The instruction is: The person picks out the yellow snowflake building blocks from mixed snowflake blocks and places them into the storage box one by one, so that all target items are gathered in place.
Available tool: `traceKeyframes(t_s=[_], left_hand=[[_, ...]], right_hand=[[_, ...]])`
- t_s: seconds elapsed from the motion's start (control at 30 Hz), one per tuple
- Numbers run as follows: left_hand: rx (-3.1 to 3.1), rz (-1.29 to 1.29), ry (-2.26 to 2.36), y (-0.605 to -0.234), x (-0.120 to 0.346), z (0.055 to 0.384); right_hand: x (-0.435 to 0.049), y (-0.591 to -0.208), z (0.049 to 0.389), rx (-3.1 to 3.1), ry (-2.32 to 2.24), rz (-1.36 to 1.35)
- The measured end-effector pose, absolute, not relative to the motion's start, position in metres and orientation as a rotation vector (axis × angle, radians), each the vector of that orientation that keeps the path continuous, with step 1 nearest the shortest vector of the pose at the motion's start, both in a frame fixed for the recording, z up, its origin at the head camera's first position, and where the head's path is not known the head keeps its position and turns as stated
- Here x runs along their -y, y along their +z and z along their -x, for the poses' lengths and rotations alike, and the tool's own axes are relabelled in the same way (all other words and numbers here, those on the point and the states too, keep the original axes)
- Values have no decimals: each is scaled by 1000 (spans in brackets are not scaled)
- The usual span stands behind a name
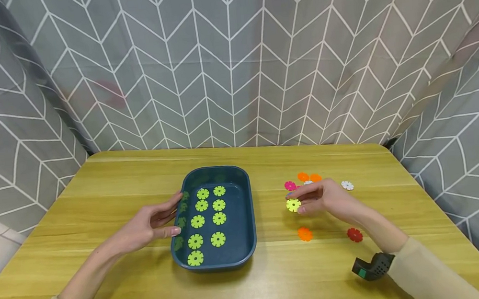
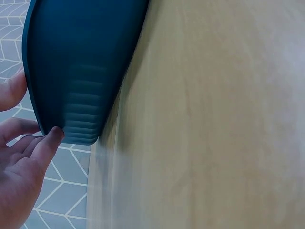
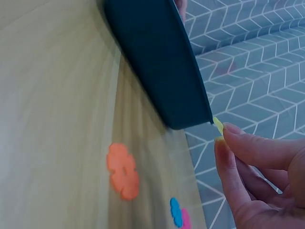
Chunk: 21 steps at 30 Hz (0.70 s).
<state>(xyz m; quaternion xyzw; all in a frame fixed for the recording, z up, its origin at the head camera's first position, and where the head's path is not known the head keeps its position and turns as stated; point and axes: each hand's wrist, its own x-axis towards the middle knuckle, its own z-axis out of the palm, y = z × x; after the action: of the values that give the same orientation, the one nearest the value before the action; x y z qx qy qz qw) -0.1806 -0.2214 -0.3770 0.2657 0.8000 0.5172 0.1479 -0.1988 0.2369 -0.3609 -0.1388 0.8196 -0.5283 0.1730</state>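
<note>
A dark blue tray [image 1: 244,202] stands on the table, with several yellow-green notched, flower-shaped discs [image 1: 198,221] in two rough columns on its floor. At the tray's left rim, my left hand [image 1: 149,225] holds the side, thumb nearer me and fingertips farther back. In the left wrist view its fingers [image 2: 50,138] touch the tray's outer wall [image 2: 86,95]. My right hand [image 1: 328,201] pinches one yellow-green flower-shaped disc [image 1: 293,205] between thumb and fingers, above the table right of the tray. The right wrist view shows that disc [image 3: 218,125] edge-on.
Loose discs lie around my right hand: orange [image 1: 305,233], red [image 1: 354,234], white [image 1: 347,185] and pink [image 1: 290,186]. Two more orange discs [image 1: 303,176] lie farther back, and a blue one [image 3: 176,212] is partly covered. A patterned grey curtain [image 1: 231,63] hangs behind the wooden table [image 1: 137,169].
</note>
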Motion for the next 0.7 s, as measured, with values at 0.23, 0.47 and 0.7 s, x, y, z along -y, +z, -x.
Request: traceKeyframes(t_s=[0.23,0.47,0.7], left_hand=[[-2316,-758,1476,-376,221,180],[-2316,-751,1475,-376,221,181],[-2319,-747,1472,-377,222,181]], right_hand=[[-224,-353,203,-2304,-1488,459],[-212,-346,205,-2291,-1463,500],[-197,-339,206,-2259,-1470,541]])
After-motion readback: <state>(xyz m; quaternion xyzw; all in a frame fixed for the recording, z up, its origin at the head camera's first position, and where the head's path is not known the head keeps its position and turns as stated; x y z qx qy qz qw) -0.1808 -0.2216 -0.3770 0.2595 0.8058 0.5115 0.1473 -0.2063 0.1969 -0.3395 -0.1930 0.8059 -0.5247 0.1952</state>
